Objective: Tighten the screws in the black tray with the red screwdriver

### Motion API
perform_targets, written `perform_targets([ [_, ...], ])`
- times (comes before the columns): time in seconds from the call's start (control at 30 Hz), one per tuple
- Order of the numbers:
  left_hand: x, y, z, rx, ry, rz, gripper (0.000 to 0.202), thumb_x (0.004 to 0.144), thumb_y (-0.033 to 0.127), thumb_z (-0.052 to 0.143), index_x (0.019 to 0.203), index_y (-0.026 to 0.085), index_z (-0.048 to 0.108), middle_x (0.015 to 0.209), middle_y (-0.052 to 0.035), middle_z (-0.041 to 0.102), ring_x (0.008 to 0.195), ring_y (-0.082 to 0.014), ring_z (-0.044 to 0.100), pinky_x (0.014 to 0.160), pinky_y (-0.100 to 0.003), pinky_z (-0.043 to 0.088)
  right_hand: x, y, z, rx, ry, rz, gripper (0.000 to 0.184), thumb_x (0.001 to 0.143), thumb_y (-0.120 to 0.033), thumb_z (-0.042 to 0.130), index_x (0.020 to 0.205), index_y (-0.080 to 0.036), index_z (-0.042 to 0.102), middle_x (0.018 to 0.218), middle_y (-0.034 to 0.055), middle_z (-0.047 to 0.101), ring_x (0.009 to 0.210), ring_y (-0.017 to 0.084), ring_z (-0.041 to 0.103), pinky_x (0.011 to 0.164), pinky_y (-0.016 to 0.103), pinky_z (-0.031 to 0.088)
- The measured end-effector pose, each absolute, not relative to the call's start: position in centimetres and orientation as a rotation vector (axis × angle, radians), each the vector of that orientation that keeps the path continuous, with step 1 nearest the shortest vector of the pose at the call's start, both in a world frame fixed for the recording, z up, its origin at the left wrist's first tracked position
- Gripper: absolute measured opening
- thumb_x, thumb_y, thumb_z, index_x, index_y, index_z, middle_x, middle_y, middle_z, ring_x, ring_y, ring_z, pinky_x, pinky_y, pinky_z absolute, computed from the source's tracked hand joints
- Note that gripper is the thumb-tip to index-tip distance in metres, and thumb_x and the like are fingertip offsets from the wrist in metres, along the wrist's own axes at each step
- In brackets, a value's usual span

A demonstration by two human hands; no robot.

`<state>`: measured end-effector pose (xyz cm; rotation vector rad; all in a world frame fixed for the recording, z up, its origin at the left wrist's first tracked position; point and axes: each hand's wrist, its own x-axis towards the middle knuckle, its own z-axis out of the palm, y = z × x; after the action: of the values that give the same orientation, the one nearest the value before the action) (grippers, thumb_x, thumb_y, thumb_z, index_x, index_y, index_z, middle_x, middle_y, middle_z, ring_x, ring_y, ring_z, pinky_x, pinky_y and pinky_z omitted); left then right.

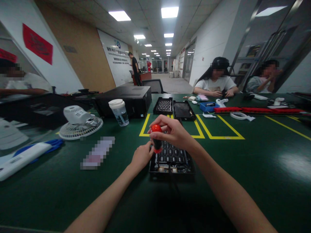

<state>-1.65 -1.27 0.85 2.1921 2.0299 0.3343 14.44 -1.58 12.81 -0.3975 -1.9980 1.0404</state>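
Ceiling lights ran down the room behind a green worktop (255, 181). On it, before the person, lay a black case (172, 174) holding rows of dark oval cells, with small pale parts at its near end. The right hand (178, 132) had its fingers clamped on a red-and-black tool (156, 137) (probably a screwdriver; its tip was hidden), over the case's left side. The left hand (141, 155) was beside that edge; whether its fingers gripped anything, I couldn't tell. The step looked like screw work, calling next for a steady handle. Beyond, a blue box (205, 109) held something dark.
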Motion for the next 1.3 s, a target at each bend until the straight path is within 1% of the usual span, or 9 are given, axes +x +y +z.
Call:
perform_targets([
  [0.2, -1.6, -1.4, 1.2, 2.142, 2.061, 0.277, 0.029, 0.085, 0.034, 0.036, 0.101, 0.020, 0.056, 0.088, -0.0068, 0.065, 0.083, -0.0200, 0.062, 0.068, -0.025, 0.042, 14.3, -1.8, 12.9, -0.432, -2.005, 0.964, 0.025, 0.071, -0.031, 0.062, 0.087, -0.015, 0.050, 0.078, 0.0008, 0.057, 0.066, 0.010, 0.058, 0.061, 0.024, 0.052],
  [0.3, -1.6, -1.3, 1.1, 2.149, 2.061, 0.290, 0.030, 0.086, 0.035, 0.035, 0.102, 0.020, 0.055, 0.088, -0.0076, 0.066, 0.083, -0.0205, 0.062, 0.068, -0.026, 0.042, 14.3, -1.9, 12.9, -0.473, -2.012, 0.932, 0.026, 0.071, -0.032, 0.062, 0.086, -0.015, 0.050, 0.075, 0.0006, 0.056, 0.062, 0.009, 0.058, 0.056, 0.022, 0.051],
  [0.43, -1.7, -1.2, 0.8, 2.170, 2.041, 0.308, 0.031, 0.086, 0.035, 0.034, 0.103, 0.020, 0.055, 0.088, -0.0078, 0.066, 0.082, -0.0202, 0.062, 0.069, -0.026, 0.042, 14.4, -2.0, 12.8, -0.504, -2.022, 0.841, 0.028, 0.070, -0.034, 0.063, 0.085, -0.016, 0.048, 0.070, -0.0005, 0.054, 0.054, 0.008, 0.055, 0.046, 0.018, 0.045],
  [0.53, -1.8, -1.1, 0.6, 2.186, 2.032, 0.324, 0.031, 0.086, 0.035, 0.033, 0.102, 0.020, 0.055, 0.086, -0.0077, 0.066, 0.080, -0.0198, 0.062, 0.067, -0.026, 0.042, 14.4, -2.0, 12.8, -0.524, -2.023, 0.775, 0.028, 0.070, -0.036, 0.063, 0.083, -0.016, 0.047, 0.068, -0.0010, 0.053, 0.050, 0.007, 0.051, 0.042, 0.017, 0.041],
  [0.87, -1.7, -1.0, 0.4, 2.181, 2.062, 0.307, 0.035, 0.086, 0.039, 0.031, 0.102, 0.019, 0.055, 0.085, -0.0085, 0.066, 0.078, -0.0218, 0.062, 0.063, -0.027, 0.042, 14.1, -2.2, 12.6, -0.647, -2.020, 0.484, 0.029, 0.071, -0.039, 0.062, 0.076, -0.018, 0.042, 0.059, -0.0033, 0.044, 0.051, 0.007, 0.044, 0.045, 0.018, 0.036],
  [1.1, -1.7, -0.9, 0.3, 2.215, 2.057, 0.314, 0.035, 0.087, 0.038, 0.030, 0.102, 0.019, 0.055, 0.085, -0.0086, 0.066, 0.077, -0.0219, 0.062, 0.062, -0.027, 0.041, 13.8, -2.4, 12.7, -0.701, -2.010, 0.322, 0.037, 0.069, -0.048, 0.061, 0.073, -0.018, 0.039, 0.059, -0.0033, 0.044, 0.052, 0.008, 0.044, 0.047, 0.019, 0.036],
  [1.3, -1.7, -1.1, 0.5, 2.207, 2.067, 0.307, 0.034, 0.086, 0.038, 0.032, 0.102, 0.018, 0.054, 0.085, -0.0087, 0.066, 0.077, -0.0219, 0.062, 0.061, -0.026, 0.040, 13.5, -2.7, 12.7, -0.737, -1.985, 0.198, 0.036, 0.072, -0.049, 0.056, 0.071, -0.018, 0.037, 0.058, -0.0030, 0.044, 0.052, 0.008, 0.043, 0.048, 0.019, 0.035],
])
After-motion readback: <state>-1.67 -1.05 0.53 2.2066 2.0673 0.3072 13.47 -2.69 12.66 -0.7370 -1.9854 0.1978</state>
